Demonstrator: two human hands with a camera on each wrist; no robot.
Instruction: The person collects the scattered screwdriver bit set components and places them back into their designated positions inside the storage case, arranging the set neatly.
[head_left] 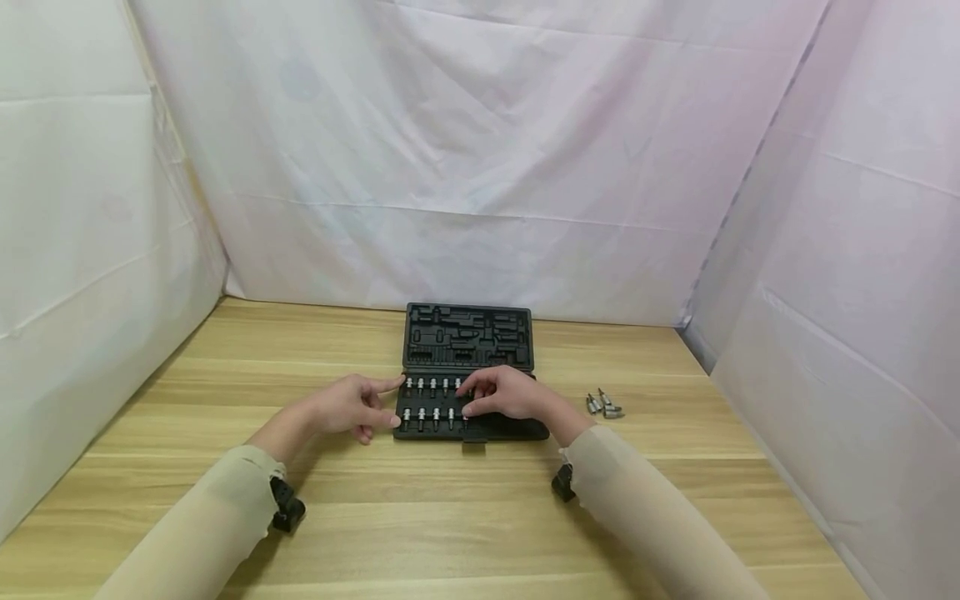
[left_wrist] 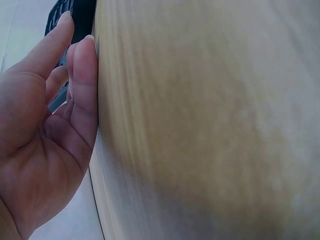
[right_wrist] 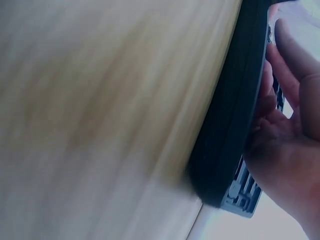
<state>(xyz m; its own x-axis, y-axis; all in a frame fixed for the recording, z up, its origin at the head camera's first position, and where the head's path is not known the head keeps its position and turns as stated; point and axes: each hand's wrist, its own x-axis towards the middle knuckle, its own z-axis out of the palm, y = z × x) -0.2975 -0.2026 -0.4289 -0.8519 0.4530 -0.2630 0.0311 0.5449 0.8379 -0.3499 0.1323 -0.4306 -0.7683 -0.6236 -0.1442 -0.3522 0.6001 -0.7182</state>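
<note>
A black socket case (head_left: 510,427) lies unfolded on the table, its moulded lid (head_left: 468,333) to the back. Two rows of silver bit sockets (head_left: 436,417) fill the left part of its base. My left hand (head_left: 348,407) touches the case's left edge with extended thumb and index finger. Over the base is my right hand (head_left: 506,393), its thumb on the front row's rightmost socket (head_left: 465,422) and its index finger, apart from the thumb, by the back row. In the right wrist view the right hand (right_wrist: 290,135) hides the sockets; the left hand (left_wrist: 50,120) appears beside the table.
Several loose bit sockets (head_left: 604,405) lie in a small group on the table to the right of the case. Wood-grain tabletop (head_left: 420,517) spreads around it. White cloth sheets (head_left: 480,150) hang behind and at both sides.
</note>
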